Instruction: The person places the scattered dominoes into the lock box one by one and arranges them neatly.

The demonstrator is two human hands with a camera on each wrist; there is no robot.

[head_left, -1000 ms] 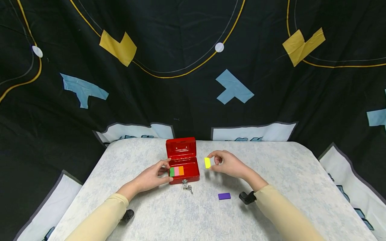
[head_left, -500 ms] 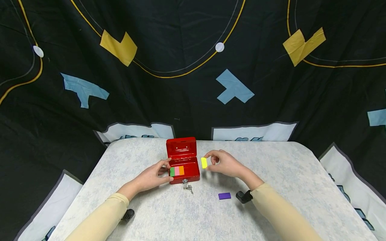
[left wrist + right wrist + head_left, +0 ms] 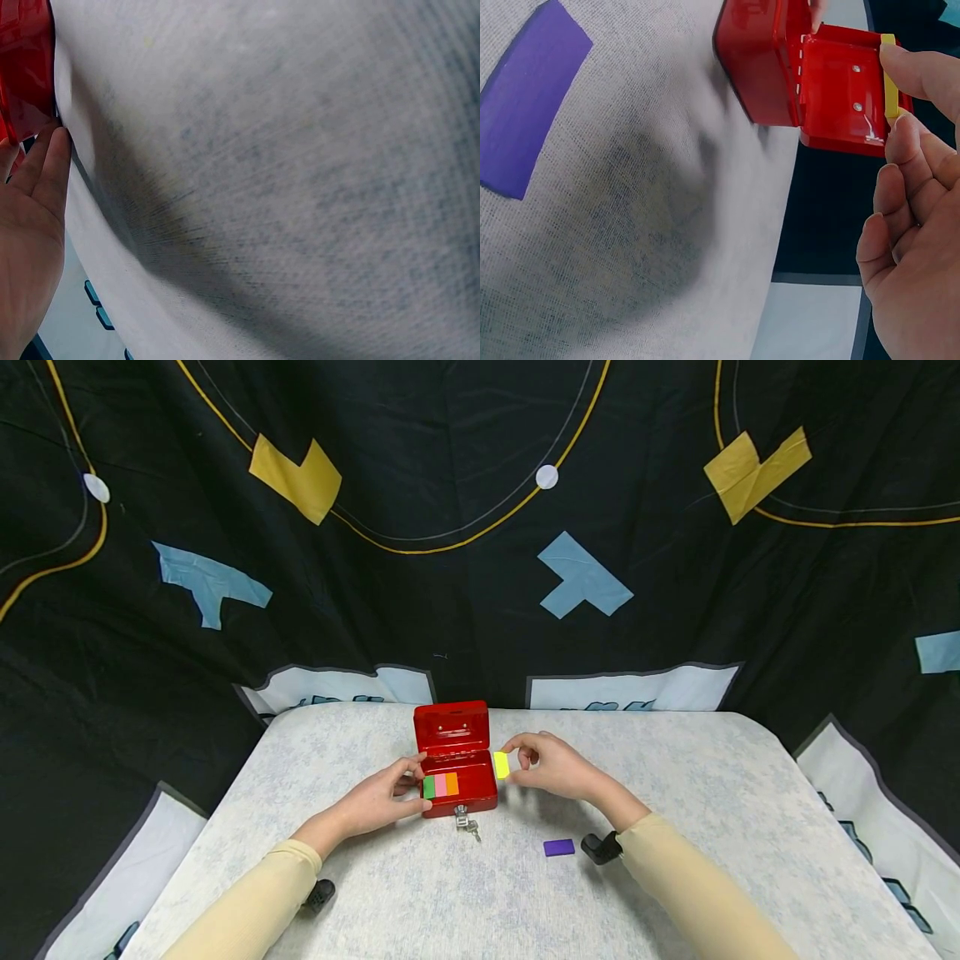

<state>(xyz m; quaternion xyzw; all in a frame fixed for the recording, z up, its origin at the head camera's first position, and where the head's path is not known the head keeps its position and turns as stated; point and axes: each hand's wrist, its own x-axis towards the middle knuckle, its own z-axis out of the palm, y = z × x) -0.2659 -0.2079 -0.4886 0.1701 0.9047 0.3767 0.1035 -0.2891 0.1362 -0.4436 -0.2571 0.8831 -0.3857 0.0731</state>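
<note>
A red metal box [image 3: 475,783] stands with its lid [image 3: 450,727] raised. Inside at its left lie a green block [image 3: 428,787], a pink block [image 3: 440,785] and an orange block [image 3: 452,784], side by side. My left hand [image 3: 377,797] touches the box's left side, fingers and thumb spread; the left wrist view has the hand [image 3: 30,232] beside the red wall [image 3: 28,67]. My right hand [image 3: 557,768] pinches a yellow block [image 3: 501,766] between thumb and finger, just right of the box; in the right wrist view the block [image 3: 889,79] appears edge-on.
A purple block [image 3: 558,847] lies on the pale table [image 3: 420,893], front right of the box, also large in the right wrist view [image 3: 532,97]. A lock with keys [image 3: 470,827] is at the box's front. Behind the table hangs a black cloth [image 3: 450,610].
My right hand has moved left with the yellow block, from a short way off to close by the box's right edge. The left hand and the box have stayed in place.
</note>
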